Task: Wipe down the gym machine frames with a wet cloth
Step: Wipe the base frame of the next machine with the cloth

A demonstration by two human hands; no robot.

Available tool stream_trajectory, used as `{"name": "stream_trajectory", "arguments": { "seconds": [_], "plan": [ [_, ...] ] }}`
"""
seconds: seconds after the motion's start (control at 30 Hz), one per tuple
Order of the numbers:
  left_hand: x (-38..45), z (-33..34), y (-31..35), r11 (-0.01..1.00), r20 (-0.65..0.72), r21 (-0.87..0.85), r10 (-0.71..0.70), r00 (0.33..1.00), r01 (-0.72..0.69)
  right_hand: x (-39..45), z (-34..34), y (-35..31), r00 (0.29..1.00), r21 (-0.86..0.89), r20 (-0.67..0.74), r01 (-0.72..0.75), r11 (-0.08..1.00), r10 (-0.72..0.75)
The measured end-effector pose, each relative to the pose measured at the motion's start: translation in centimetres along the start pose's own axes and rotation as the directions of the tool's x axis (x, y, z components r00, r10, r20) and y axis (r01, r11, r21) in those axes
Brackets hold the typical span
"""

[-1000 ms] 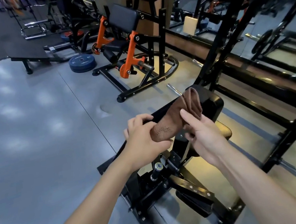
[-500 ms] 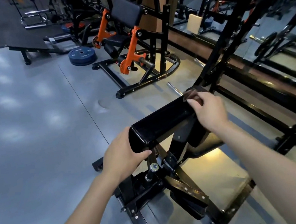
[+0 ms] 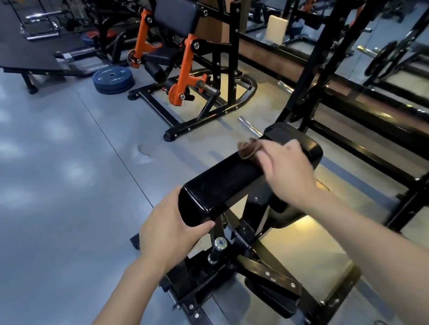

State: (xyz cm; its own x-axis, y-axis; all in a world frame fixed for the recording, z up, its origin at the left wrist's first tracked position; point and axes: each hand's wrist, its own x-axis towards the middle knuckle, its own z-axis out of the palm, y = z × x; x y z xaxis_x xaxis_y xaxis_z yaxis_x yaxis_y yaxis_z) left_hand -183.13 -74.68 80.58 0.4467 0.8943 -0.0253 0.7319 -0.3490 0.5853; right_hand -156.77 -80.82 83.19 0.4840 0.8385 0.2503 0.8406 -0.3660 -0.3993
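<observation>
From the head camera, the person is standing over a black gym machine (image 3: 250, 262), looking down along both bare forearms. The left hand (image 3: 168, 230) is sitting at about seven o'clock from the middle of the view, curled around the near end of a long black pad (image 3: 227, 182), its thumb wrapping under the pad's lower edge and the fingers hidden behind the end face. The right hand (image 3: 285, 168) is lying at about four o'clock from centre, blurred, pressing a brown cloth (image 3: 247, 149) onto the top of the same pad; the fingers are bent over the cloth and only a crumpled fold is poking out at the hand's ten o'clock side. How tightly the fingers are closing on it is not clear through the blur, but the cloth is clearly under that hand.

The pad is running from the left hand up towards two o'clock, glossy and reflecting light. Beneath it the machine's frame is showing bolted plates, a short chrome-tipped peg (image 3: 216, 248) and a flat base bar on the grey floor (image 3: 44, 187).

Farther off, at twelve o'clock, a black and orange machine (image 3: 187, 63) is standing on the floor, with a stack of blue weight plates (image 3: 112, 80) just to its nine o'clock side. A tall black rack (image 3: 329, 47) is rising at two o'clock.
</observation>
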Motion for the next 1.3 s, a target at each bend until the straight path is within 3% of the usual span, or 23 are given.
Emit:
{"name": "stream_trajectory", "arguments": {
  "seconds": [0.1, 0.2, 0.3, 0.4, 0.53, 0.63, 0.7, 0.77, 0.9, 1.0, 1.13, 1.2, 1.3],
  "plan": [
    [0.0, 0.0, 0.1, 1.0, 0.006, 0.016, 0.008, 1.0, -0.008, 3.7, -0.5, 2.9, 0.981, -0.016, -0.02, -0.195, 0.981, 0.195],
    [0.1, 0.1, 0.0, 1.0, 0.014, 0.026, 0.014, 1.0, -0.014, 4.5, 1.0, 0.7, 0.964, -0.051, -0.073, -0.258, 0.965, 0.254],
    [0.1, 0.1, -0.1, 1.0, 0.004, 0.011, 0.016, 1.0, -0.016, 1.8, 2.5, -3.6, 0.991, -0.054, -0.051, -0.123, 0.991, 0.12],
    [0.1, 0.2, -0.2, 1.0, -0.015, 0.006, 0.005, 1.0, -0.005, -2.6, 2.6, -7.2, 0.992, 0.005, 0.031, 0.126, 0.992, -0.126],
    [0.1, 0.2, -0.4, 1.0, -0.014, -0.023, 0.007, 1.0, -0.008, -3.2, 1.2, -5.8, 0.952, 0.012, 0.118, 0.284, 0.959, -0.283],
    [-0.1, 0.0, -0.2, 0.999, -0.01, -0.045, 0.024, 1.0, -0.024, 0.7, 0.8, -0.9, 0.996, -0.066, -0.012, 0.09, 0.994, -0.091],
    [-0.2, 0.0, -0.1, 0.998, -0.024, -0.055, 0.03, 0.999, -0.031, 2.7, 0.3, 0.9, 0.989, -0.062, -0.074, -0.131, 0.989, 0.126],
    [-0.1, 0.2, -0.2, 0.997, -0.012, -0.071, 0.025, 1.0, -0.025, 2.4, 1.0, -0.1, 0.971, -0.075, -0.134, -0.211, 0.975, 0.2],
    [-0.2, 1.0, -1.4, 0.986, 0.049, -0.163, 0.032, 0.998, -0.024, -3.3, 3.8, -6.3, 0.986, -0.068, -0.162, 0.02, 0.997, -0.031],
    [-1.1, 2.5, -4.9, 0.996, 0.095, -0.073, -0.052, 0.994, 0.059, -7.1, 5.4, -10.9, 0.971, -0.063, -0.128, 0.195, 0.979, -0.202],
    [-3.0, 3.4, -9.3, 0.934, 0.196, -0.3, -0.138, 0.971, 0.193, -11.8, 9.0, -12.8, 0.833, -0.321, 0.058, 0.537, 0.78, -0.55],
    [-3.2, 3.4, -9.7, 0.921, 0.14, -0.357, -0.114, 0.984, 0.157, -11.9, 9.0, -12.0, 0.817, -0.35, 0.033, 0.549, 0.759, -0.576],
    [-3.5, 3.7, -10.1, 0.909, 0.123, -0.377, -0.142, 0.982, 0.178, -9.0, 6.6, -11.8, 0.872, -0.345, -0.124, 0.409, 0.845, -0.473]
  ]
}}
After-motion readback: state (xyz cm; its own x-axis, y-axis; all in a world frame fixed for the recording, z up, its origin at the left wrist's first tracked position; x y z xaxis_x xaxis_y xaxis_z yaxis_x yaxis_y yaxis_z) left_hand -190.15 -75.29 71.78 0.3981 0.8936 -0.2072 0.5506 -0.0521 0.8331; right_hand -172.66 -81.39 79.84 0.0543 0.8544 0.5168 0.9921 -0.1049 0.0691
